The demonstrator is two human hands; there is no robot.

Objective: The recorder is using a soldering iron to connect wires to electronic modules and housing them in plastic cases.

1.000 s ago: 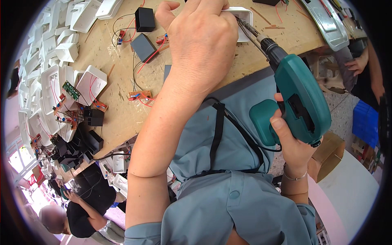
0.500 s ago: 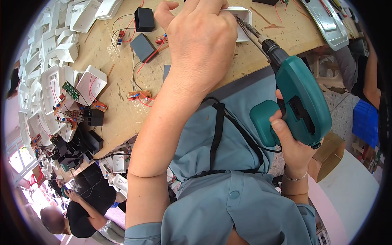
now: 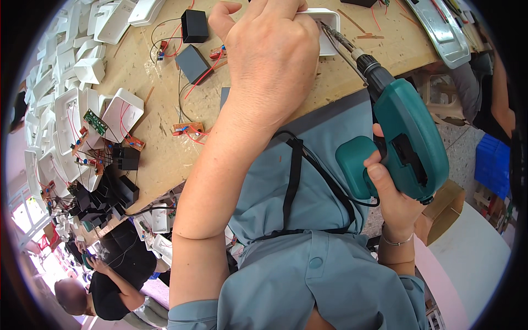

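Note:
My right hand [image 3: 393,192] is wrapped round the grip of a teal pistol-shaped soldering gun [image 3: 421,137]. A thin tube runs along its metal barrel, and the tip points into a white plastic housing [image 3: 332,22] at the table's top edge. My left hand [image 3: 272,63] is over the housing's left part, back up, the little finger sticking out and the other fingers bent together. Those fingertips are cut off by the picture's upper edge, so what they pinch is hidden. Left of this hand lie black boxes [image 3: 194,64] and a small circuit board [image 3: 188,130] with red wires.
White housings [image 3: 91,70] are heaped at the left, with wired boards and black boxes [image 3: 127,190] below them. A metal tray [image 3: 440,33] is at the upper right. A black cable [image 3: 330,181] hangs across my lap. Another person [image 3: 118,286] sits at lower left; a cardboard box [image 3: 440,212] stands right.
The body of the soldering gun has dropped slightly, while its tip stays in the white housing. My left hand has hardly moved.

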